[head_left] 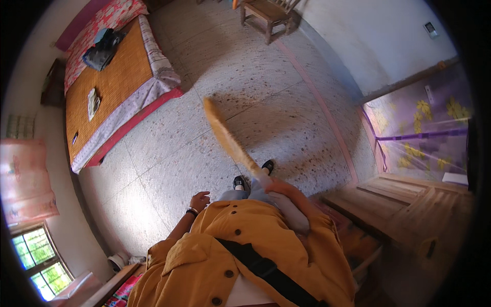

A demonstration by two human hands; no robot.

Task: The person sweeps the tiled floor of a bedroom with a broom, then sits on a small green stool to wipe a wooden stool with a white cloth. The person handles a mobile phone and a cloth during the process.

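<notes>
Gripping the handle of a blurred straw broom (pixel 225 134), the right hand (pixel 273 185) holds it slanting out over the speckled floor (pixel 174 153), ahead of 2 black shoes (pixel 253 175). Left hand (pixel 200 200) hangs loosely curled, holding nothing, beside the yellow coat (pixel 255 240)

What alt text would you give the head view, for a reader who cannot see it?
Seen from above, a person in a mustard-yellow buttoned jacket grips a blurred straw-coloured hand broom in the right hand over a speckled grey tiled floor. The left hand hangs empty. A bed with a woven bamboo mat lies upper left.
</notes>
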